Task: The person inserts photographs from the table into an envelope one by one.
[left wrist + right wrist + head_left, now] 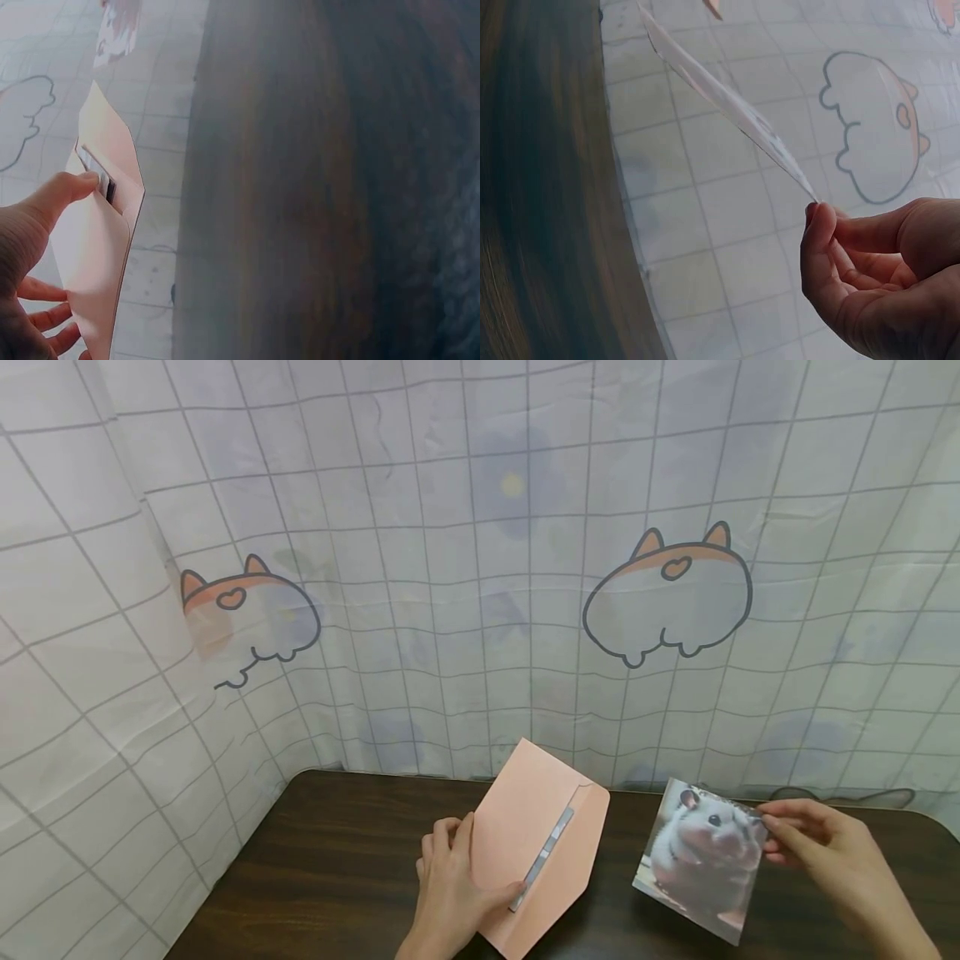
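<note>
A peach-pink envelope (517,827) is tilted in my left hand (450,893), held along its lower left side. Its pointed flap is open. From the pocket slit shows a narrow grey-and-white edge (552,846) of cards or pictures, and my left thumb rests at its lower end. The left wrist view shows that thumb against the edge (93,166), with the other fingers behind the envelope. To the right, my right hand (832,852) pinches a hamster picture card (705,868) by its upper right side. The right wrist view shows the card (727,101) nearly edge-on between thumb and fingertips.
Both hands are over a dark brown wood-grain table (337,860). Behind it and at the left hangs a white grid-patterned curtain (465,568) printed with corgi rear ends, reaching down to the table's back edge.
</note>
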`<control>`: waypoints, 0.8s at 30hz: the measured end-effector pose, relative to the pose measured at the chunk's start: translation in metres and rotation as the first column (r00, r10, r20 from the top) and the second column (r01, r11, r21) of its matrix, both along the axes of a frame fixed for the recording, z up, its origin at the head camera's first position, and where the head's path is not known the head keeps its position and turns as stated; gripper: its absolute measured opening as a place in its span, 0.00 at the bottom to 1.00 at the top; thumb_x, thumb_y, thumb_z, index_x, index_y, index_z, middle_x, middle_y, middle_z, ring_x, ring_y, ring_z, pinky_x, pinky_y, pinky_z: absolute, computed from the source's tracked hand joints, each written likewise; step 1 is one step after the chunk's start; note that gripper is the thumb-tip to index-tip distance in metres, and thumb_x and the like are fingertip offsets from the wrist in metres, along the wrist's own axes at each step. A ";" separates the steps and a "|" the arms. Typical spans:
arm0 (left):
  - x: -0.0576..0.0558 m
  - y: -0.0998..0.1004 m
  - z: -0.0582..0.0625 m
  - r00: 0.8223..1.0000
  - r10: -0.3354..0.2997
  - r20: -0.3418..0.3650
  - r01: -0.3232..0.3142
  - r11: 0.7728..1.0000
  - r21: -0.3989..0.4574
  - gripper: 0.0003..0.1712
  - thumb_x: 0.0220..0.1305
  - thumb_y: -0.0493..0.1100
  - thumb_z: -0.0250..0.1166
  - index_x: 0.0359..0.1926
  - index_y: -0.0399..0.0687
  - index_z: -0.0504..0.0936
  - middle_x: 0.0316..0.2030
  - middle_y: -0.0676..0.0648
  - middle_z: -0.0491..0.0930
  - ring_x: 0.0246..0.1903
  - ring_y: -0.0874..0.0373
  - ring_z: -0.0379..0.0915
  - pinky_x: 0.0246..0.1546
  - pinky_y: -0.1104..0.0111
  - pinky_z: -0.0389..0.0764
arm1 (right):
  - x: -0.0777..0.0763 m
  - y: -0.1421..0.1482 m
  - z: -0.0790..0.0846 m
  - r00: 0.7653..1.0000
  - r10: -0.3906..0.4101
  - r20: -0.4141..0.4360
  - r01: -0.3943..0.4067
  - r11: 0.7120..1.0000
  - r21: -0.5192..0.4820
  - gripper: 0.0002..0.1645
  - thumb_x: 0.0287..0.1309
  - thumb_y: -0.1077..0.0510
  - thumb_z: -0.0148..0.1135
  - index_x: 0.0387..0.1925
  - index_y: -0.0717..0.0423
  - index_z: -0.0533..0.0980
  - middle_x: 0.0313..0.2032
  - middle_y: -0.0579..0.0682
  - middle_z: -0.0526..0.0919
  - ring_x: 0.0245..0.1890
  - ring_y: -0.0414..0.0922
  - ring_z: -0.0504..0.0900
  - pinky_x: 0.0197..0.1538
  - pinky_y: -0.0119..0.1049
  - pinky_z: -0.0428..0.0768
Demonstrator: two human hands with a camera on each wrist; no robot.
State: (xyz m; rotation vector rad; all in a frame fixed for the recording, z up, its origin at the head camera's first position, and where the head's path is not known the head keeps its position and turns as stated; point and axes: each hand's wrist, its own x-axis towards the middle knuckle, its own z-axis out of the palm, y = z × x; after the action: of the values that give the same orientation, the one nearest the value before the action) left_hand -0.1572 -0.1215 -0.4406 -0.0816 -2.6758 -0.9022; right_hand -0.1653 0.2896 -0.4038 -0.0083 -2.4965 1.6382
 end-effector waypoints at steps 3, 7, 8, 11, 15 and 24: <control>0.000 0.000 -0.001 1.000 0.005 -0.007 -0.005 1.000 -0.012 0.59 0.37 0.60 0.88 0.68 0.38 0.76 0.56 0.40 0.70 0.52 0.46 0.64 0.45 0.55 0.65 | 0.000 -0.004 -0.001 1.000 0.016 -0.012 -0.017 1.000 -0.018 0.10 0.75 0.67 0.60 0.44 0.53 0.84 0.33 0.32 0.86 0.30 0.36 0.86 0.35 0.32 0.86; 0.000 0.001 -0.001 1.000 0.012 -0.005 -0.012 1.000 -0.020 0.59 0.37 0.59 0.88 0.68 0.38 0.76 0.56 0.40 0.70 0.52 0.45 0.64 0.44 0.54 0.65 | 0.001 -0.010 -0.001 0.999 0.039 -0.013 -0.039 0.998 -0.038 0.09 0.75 0.67 0.60 0.45 0.55 0.84 0.34 0.33 0.86 0.30 0.37 0.86 0.36 0.32 0.86; 0.000 0.001 -0.001 1.000 0.015 -0.003 -0.015 1.000 -0.021 0.59 0.37 0.59 0.88 0.68 0.38 0.76 0.56 0.40 0.70 0.52 0.45 0.64 0.44 0.54 0.65 | 0.001 -0.012 -0.001 0.999 0.044 -0.008 -0.044 0.998 -0.047 0.08 0.75 0.67 0.60 0.45 0.56 0.84 0.35 0.34 0.86 0.31 0.37 0.86 0.36 0.32 0.86; 0.000 0.002 -0.001 1.000 0.021 -0.001 -0.021 1.000 -0.023 0.58 0.37 0.59 0.88 0.68 0.39 0.76 0.56 0.40 0.70 0.52 0.45 0.64 0.44 0.55 0.64 | 0.002 -0.015 0.001 0.998 0.055 0.004 -0.054 0.997 -0.060 0.09 0.75 0.67 0.60 0.45 0.56 0.84 0.34 0.35 0.86 0.31 0.37 0.86 0.36 0.32 0.86; 0.000 0.003 -0.001 1.000 0.026 -0.008 -0.026 0.999 -0.033 0.58 0.37 0.60 0.88 0.68 0.40 0.76 0.55 0.40 0.70 0.51 0.45 0.63 0.43 0.55 0.64 | 0.002 -0.020 0.003 0.997 0.070 0.018 -0.068 0.994 -0.082 0.09 0.75 0.68 0.59 0.46 0.56 0.84 0.34 0.36 0.87 0.31 0.37 0.85 0.36 0.32 0.86; 0.002 0.004 -0.001 0.999 0.029 -0.015 -0.029 0.999 -0.030 0.58 0.37 0.60 0.88 0.68 0.39 0.75 0.55 0.40 0.70 0.51 0.46 0.63 0.43 0.56 0.64 | 0.003 -0.031 0.006 0.996 0.090 0.024 -0.088 0.993 -0.081 0.08 0.75 0.68 0.58 0.47 0.63 0.83 0.34 0.38 0.86 0.31 0.37 0.84 0.35 0.31 0.86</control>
State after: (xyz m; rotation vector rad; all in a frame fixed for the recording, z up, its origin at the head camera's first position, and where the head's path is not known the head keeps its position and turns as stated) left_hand -0.1554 -0.1179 -0.4415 -0.0557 -2.6700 -0.8493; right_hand -0.1620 0.2583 -0.3982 0.0733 -2.4830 1.7841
